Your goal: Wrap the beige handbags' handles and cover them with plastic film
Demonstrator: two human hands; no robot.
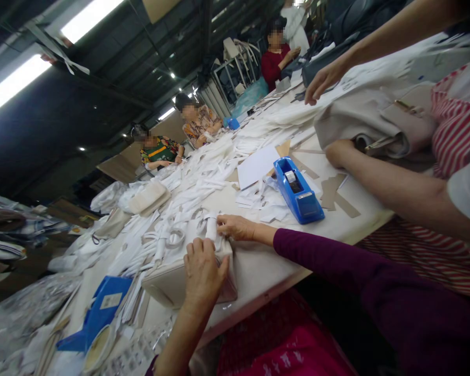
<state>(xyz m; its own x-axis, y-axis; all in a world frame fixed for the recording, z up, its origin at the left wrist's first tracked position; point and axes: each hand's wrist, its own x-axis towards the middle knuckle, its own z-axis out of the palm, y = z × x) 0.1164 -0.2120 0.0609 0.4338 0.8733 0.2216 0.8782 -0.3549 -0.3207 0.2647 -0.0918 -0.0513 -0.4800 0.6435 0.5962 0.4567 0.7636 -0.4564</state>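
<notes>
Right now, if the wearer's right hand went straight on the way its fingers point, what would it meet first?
Most likely the white-wrapped handle on the pale bag, directly ahead of the right hand. Depth is unclear: the fingertips may already touch it.

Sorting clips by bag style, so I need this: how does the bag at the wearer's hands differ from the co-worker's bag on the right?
The near bag looks boxy; the co-worker's bag looks slouchy. The near bag is creamier, the co-worker's bag greyer. Metal-looking fittings show on the co-worker's bag; none are visible on the near bag. Both are pale.
</notes>
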